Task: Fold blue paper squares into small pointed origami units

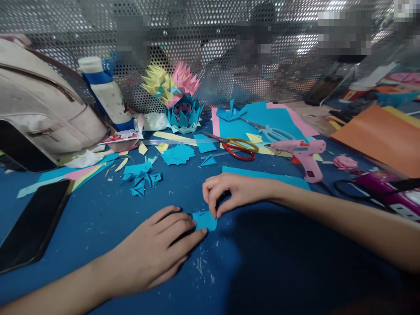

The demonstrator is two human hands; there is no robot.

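A small folded piece of blue paper (206,221) lies on the dark blue table (197,284) between my hands. My left hand (152,249) rests palm down with fingers spread, its fingertips touching the paper's left side and lower edge. The thumb and index finger of my right hand (236,192) pinch the paper's right edge. Folded blue pieces (141,177) sit in a small pile beyond my left hand. A long blue strip (265,176) lies behind my right hand.
Red and yellow scissors (241,148), light blue scissors (275,132) and a pink glue gun (303,155) lie beyond my right hand. Phones (33,223), a bottle (106,94) and a bag (42,96) are at left. Paper flowers (183,109) stand by the perforated metal panel (210,57).
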